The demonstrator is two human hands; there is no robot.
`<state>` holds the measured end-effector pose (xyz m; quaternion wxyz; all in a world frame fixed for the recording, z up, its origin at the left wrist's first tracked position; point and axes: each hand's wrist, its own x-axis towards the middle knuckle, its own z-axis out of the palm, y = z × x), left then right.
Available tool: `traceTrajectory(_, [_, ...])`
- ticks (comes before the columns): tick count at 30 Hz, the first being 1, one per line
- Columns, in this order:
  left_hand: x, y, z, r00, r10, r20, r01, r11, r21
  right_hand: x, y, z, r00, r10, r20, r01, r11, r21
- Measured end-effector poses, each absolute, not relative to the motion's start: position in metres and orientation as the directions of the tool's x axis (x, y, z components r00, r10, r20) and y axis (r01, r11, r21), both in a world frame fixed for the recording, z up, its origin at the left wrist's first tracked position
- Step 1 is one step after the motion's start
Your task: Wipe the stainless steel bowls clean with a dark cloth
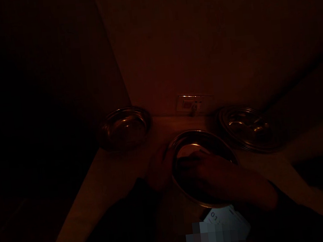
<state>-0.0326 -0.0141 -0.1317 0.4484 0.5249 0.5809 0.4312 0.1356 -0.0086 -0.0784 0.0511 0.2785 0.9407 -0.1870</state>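
In dim reddish light, a round metal bowl [200, 132] stands on the counter in front of me. My left hand [159, 169] holds its left side, with fingers closed against the rim. My right hand [202, 168] reaches over the right rim down into the bowl. Its fingertips are lost in shadow, so what they touch, and the bowl's contents, cannot be made out. A lit phone screen [228, 220] glows just below the bowl, part of it covered by blurred blocks.
Another metal bowl [126, 126] stands at the back left near the counter's edge. Metal plates with compartments [245, 127] lie at the back right. A wall socket [193, 104] with something plugged in sits behind. The pale counter [86, 206] ends in darkness on the left.
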Motion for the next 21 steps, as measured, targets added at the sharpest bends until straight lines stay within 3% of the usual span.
traceTrajectory(7, [-0.034,-0.014,-0.136,-0.049,0.997,-0.062,0.258,0.073,0.963,0.141,0.008,-0.086,-0.659,0.718,-0.226,0.750,0.649,-0.124])
traceTrajectory(11, [-0.033,-0.014,-0.136,-0.035,0.998,-0.059,0.208,0.065,0.976,0.147,0.013,-0.086,-0.612,0.745,-0.266,0.780,0.623,-0.049])
traceTrajectory(21, [-0.033,-0.014,-0.130,-0.066,0.996,-0.067,0.246,0.082,0.966,0.143,-0.004,-0.078,-0.770,0.593,-0.236,0.638,0.727,-0.255])
